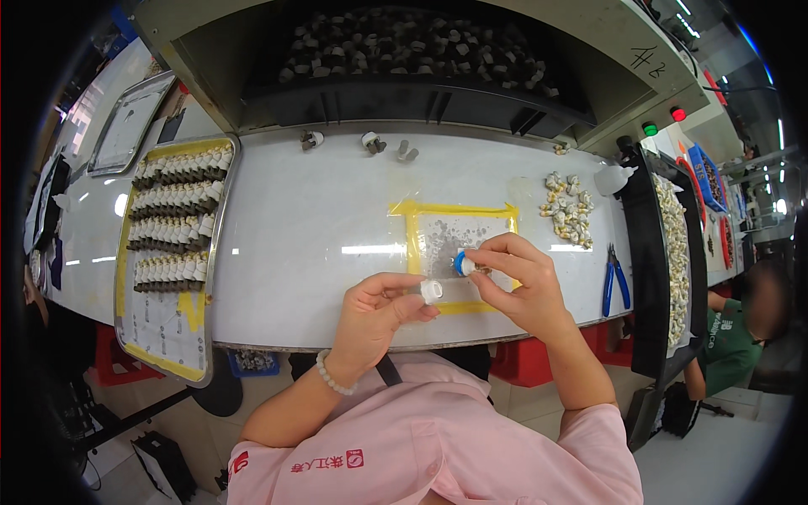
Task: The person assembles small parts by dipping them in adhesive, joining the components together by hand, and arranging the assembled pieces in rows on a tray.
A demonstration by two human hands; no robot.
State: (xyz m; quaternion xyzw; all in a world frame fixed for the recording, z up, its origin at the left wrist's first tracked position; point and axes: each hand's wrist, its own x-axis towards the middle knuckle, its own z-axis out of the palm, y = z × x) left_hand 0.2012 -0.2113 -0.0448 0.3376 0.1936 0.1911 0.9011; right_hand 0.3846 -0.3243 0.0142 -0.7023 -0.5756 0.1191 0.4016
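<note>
Over the near middle of the white table, my left hand [376,310] pinches a small part with a round white end [432,292]; its lower portion is hidden by the fingers. Just to the right and slightly farther away, my right hand [523,290] grips a small white part with a blue rim [460,263] between thumb and fingers. The two parts are close together but apart. Beneath them lies a speckled, stained work patch [438,236] framed with yellow tape [412,244].
On the left, a metal tray [206,362] carries rows of white-and-grey parts [172,198]. A dark bin [379,99] of similar parts stands at the back. Small white-and-gold pieces [566,210], a white bottle [613,179], blue-handled pliers [616,282] and a black tray [648,295] lie right. A person in green [728,349] sits beyond.
</note>
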